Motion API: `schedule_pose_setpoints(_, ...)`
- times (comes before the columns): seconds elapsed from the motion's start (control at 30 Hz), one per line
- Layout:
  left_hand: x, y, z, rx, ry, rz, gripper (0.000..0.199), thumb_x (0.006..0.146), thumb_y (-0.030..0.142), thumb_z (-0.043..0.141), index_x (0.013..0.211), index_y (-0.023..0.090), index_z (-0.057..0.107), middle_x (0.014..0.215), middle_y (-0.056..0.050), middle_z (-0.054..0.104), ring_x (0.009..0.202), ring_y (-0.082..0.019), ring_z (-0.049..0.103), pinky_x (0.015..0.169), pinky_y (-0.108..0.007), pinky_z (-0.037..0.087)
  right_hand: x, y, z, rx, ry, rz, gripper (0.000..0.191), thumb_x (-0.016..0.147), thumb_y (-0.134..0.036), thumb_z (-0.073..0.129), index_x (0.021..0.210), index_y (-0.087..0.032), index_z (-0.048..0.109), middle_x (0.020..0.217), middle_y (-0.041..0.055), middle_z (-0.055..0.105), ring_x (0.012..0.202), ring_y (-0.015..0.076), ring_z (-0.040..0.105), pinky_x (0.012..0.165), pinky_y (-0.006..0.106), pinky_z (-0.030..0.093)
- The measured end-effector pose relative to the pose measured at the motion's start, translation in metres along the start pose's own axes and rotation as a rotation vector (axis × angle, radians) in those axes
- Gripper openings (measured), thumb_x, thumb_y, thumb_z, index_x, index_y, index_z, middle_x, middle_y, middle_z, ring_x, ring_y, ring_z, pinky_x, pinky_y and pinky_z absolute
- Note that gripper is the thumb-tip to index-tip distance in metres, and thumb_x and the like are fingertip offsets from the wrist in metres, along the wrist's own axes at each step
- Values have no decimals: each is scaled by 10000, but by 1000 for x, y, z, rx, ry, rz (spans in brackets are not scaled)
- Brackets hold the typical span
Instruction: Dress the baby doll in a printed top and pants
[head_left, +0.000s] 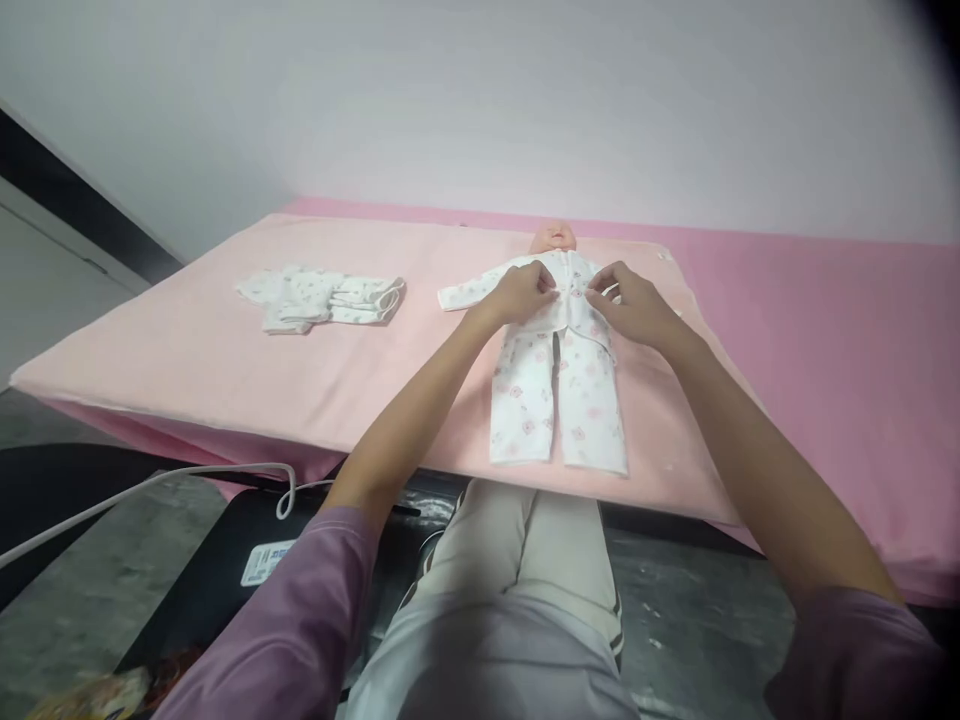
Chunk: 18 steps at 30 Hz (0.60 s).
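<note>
A baby doll [553,237] lies on its back with its head at the far side. It wears a white printed baby shirt [556,318] and matching white baby pants [521,400] whose legs point toward me. My left hand [527,292] is closed, pinching the left side of the shirt's front opening at chest height. Opposite it, my right hand [634,305] pinches the right front edge with thumb and fingers. The front edges lie close together between my hands. One shirt sleeve stretches out to the left; my right hand and arm partly cover the other.
Folded white printed baby clothes [322,300] lie to the left on the pale pink blanket [247,375]. A brighter pink cloth [832,370] shows beneath and to the right. Below the table's front edge, a white cable [187,472] runs past a black surface bearing a label [266,563].
</note>
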<state>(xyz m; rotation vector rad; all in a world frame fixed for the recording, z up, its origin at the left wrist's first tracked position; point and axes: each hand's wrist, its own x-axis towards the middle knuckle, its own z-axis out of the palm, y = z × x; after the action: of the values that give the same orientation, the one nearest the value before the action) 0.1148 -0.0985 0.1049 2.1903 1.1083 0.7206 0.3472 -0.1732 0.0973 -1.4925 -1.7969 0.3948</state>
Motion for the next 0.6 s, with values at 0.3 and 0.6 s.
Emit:
schedule_pose_setpoints(0.3, 47, -20, -9, -68, -241, -51, 100, 850, 243, 771, 937, 213, 807, 920, -60, 755, 773, -184, 615, 674, -339, 396, 62, 35, 2, 80, -354, 98, 296, 925, -473, 848, 1066, -220, 786, 954, 50, 734, 792, 171, 597, 712, 329, 491)
schedule_pose_setpoints(0.6, 49, -25, -14, -140, -278, -83, 226, 835, 445, 834, 871, 222, 834, 880, -42, 700, 753, -157, 553, 652, -326, 357, 57, 32, 6, 245, -221, 91, 341, 843, -537, 920, 947, -218, 859, 1055, 72, 822, 978, 236, 724, 928, 427, 578)
